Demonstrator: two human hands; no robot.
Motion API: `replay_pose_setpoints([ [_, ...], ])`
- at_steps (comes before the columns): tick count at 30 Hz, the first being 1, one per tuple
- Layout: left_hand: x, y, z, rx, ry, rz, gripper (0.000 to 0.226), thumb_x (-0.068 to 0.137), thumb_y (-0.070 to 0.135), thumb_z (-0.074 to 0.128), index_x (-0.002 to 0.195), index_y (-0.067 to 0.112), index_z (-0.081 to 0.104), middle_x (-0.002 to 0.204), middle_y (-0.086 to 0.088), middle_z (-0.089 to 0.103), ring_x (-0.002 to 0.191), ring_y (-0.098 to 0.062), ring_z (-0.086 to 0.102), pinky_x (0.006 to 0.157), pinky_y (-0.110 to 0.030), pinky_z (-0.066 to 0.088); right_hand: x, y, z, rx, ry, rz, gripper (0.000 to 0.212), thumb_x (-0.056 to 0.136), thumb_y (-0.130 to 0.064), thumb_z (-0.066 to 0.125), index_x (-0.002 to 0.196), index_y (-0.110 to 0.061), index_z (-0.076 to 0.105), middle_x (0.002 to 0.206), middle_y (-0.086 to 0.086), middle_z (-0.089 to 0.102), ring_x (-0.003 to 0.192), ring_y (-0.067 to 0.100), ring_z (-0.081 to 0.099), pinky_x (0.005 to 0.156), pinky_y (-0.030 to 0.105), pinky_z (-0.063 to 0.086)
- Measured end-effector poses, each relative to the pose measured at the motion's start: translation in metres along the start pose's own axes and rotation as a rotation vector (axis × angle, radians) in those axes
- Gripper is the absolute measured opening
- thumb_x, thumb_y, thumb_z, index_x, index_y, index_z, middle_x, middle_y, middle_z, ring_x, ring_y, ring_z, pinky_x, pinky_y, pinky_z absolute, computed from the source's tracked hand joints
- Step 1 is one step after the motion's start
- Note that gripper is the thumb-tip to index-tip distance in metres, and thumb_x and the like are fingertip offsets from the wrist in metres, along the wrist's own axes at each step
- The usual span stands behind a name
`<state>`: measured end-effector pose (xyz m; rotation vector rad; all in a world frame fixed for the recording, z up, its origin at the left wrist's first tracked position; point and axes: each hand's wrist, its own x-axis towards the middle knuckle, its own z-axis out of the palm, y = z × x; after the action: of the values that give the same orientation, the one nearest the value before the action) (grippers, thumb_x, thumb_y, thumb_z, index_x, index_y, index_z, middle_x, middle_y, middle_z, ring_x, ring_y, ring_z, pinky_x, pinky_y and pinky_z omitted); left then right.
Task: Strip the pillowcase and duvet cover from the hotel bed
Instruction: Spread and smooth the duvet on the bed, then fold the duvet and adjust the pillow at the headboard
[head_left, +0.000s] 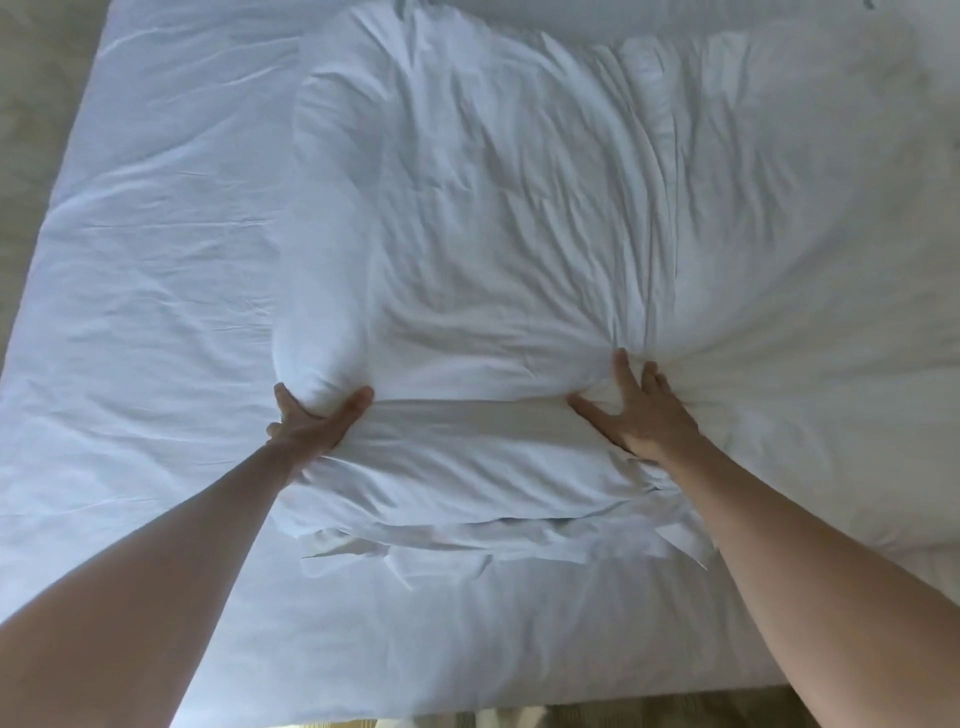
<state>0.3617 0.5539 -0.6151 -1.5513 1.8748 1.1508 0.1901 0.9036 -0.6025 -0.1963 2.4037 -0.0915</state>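
A bulky white duvet in its wrinkled white cover (519, 208) lies folded on the bed, filling the middle and right of the view. My left hand (311, 421) grips the rounded near-left corner of the folded duvet, thumb on one side and fingers on the other. My right hand (639, 410) presses down on the fold with fingers spread, bunching the fabric around it. Below my hands a loose edge of the cover (467, 540) lies in flat layers with ties sticking out. No pillow is in view.
The white fitted sheet (156, 312) covers the mattress to the left and in front of the duvet. Beige carpet (31, 130) shows past the left edge of the bed, and floor shows at the near edge (571, 717).
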Motion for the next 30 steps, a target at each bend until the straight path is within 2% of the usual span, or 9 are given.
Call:
replay_pose_setpoints([
  [3,0.009,-0.002,-0.001,-0.013,-0.002,-0.007,0.145,0.034,0.092,0.067,0.151,0.034,0.005,0.147,-0.017,0.031,0.133,-0.037,0.037,0.068,-0.039,0.052,0.002,-0.004,0.007,-0.083,0.002,0.044,0.11,0.069,-0.096,0.019,0.149,-0.038,-0.028,0.164,0.013,-0.015,0.152,0.03,-0.006,0.122,0.051,0.0],
  [6,0.011,-0.005,0.002,-0.014,0.073,0.003,0.128,0.045,0.085,0.072,0.146,0.028,0.017,0.138,-0.016,0.036,0.133,-0.035,0.035,0.057,-0.034,0.044,0.006,-0.008,0.011,-0.11,-0.017,0.074,0.108,0.068,-0.097,0.015,0.148,-0.04,-0.029,0.163,0.01,-0.019,0.152,0.029,-0.01,0.119,0.056,-0.009],
  [9,0.012,-0.007,0.004,-0.124,0.099,0.019,0.123,0.048,0.079,0.077,0.142,0.021,0.025,0.136,-0.014,0.045,0.126,-0.036,0.046,0.07,-0.038,0.045,0.011,-0.007,0.011,-0.095,-0.027,0.079,0.108,0.068,-0.098,0.017,0.148,-0.041,-0.028,0.163,0.008,-0.022,0.151,0.028,-0.012,0.119,0.056,-0.011],
  [13,0.005,-0.005,-0.006,-0.194,0.047,-0.011,0.121,0.03,0.088,0.075,0.121,0.011,0.055,0.114,-0.01,0.064,0.101,-0.032,0.063,0.078,-0.042,0.057,0.015,-0.002,0.016,-0.07,-0.036,0.066,0.107,0.069,-0.097,0.018,0.147,-0.041,-0.03,0.162,0.008,-0.025,0.151,0.027,-0.017,0.118,0.055,-0.013],
  [17,-0.013,0.003,-0.007,-0.279,0.052,0.023,0.098,0.057,0.073,0.078,0.123,0.003,0.059,0.111,-0.009,0.063,0.095,-0.029,0.062,0.081,-0.035,0.051,0.016,0.004,0.017,-0.039,-0.024,0.033,0.106,0.07,-0.096,0.016,0.147,-0.039,-0.031,0.161,0.009,-0.028,0.15,0.026,-0.021,0.117,0.053,-0.016],
  [21,-0.049,0.018,-0.003,-0.294,0.136,0.044,0.091,0.064,0.068,0.077,0.12,-0.001,0.06,0.108,-0.013,0.066,0.093,-0.03,0.064,0.08,-0.036,0.049,0.015,0.016,0.012,-0.039,-0.022,-0.048,0.101,0.077,-0.09,0.015,0.148,-0.034,-0.031,0.161,0.013,-0.026,0.15,0.029,-0.019,0.119,0.053,-0.014],
  [24,-0.092,0.053,0.0,-0.232,0.232,0.143,0.092,0.055,0.072,0.079,0.108,-0.002,0.065,0.099,-0.015,0.071,0.091,-0.03,0.068,0.083,-0.041,0.054,0.008,0.033,-0.006,-0.25,-0.004,-0.2,0.094,0.086,-0.081,0.014,0.155,-0.025,-0.016,0.164,0.018,-0.006,0.152,0.03,0.0,0.119,0.057,-0.007],
  [27,-0.146,0.112,0.011,-0.092,0.365,0.275,0.092,0.06,0.066,0.08,0.111,-0.008,0.062,0.105,-0.019,0.07,0.099,-0.028,0.067,0.083,-0.041,0.053,-0.006,0.074,-0.038,-0.457,0.139,-0.381,0.087,0.087,-0.078,0.013,0.157,-0.027,0.009,0.16,0.008,0.024,0.149,0.022,0.021,0.111,0.06,-0.02],
  [30,-0.219,0.185,0.043,-0.001,0.448,0.456,0.077,0.072,0.052,0.081,0.108,-0.013,0.061,0.101,-0.018,0.065,0.1,-0.027,0.064,0.083,-0.041,0.049,-0.018,0.137,-0.064,-0.359,0.387,-0.38,0.07,0.094,-0.067,0.017,0.151,-0.029,0.03,0.159,0.0,0.028,0.148,0.015,0.021,0.114,0.064,-0.014],
])
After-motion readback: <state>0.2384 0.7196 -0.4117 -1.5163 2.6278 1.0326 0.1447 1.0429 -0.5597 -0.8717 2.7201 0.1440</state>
